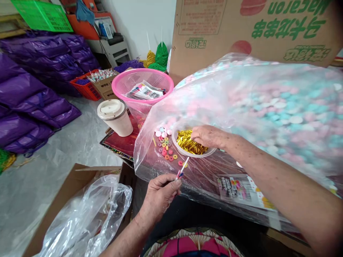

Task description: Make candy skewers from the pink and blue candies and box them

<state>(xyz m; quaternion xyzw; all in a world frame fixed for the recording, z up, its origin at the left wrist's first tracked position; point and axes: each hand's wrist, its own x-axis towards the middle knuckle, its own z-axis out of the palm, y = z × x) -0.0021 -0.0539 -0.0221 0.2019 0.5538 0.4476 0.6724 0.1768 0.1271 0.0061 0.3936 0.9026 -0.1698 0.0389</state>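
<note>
My left hand [159,192] pinches a thin striped stick [182,168] near the table's front edge, its tip pointing up and right. My right hand [207,136] reaches into a small white bowl [179,147] of gold twist ties [187,142], fingers closed among them; whether it grips one is hidden. Small coloured ring candies [166,147] lie loose just left of the bowl. A huge clear plastic bag [268,107] of pink, blue and white round candies lies across the table over and behind my right arm.
A pink mesh basket [125,84] with printed packets and a lidded white cup [115,117] stand at the back left. A big cardboard box [254,28] rises behind. An open carton with a clear bag [85,214] sits low left. Purple bags [34,89] pile on the floor.
</note>
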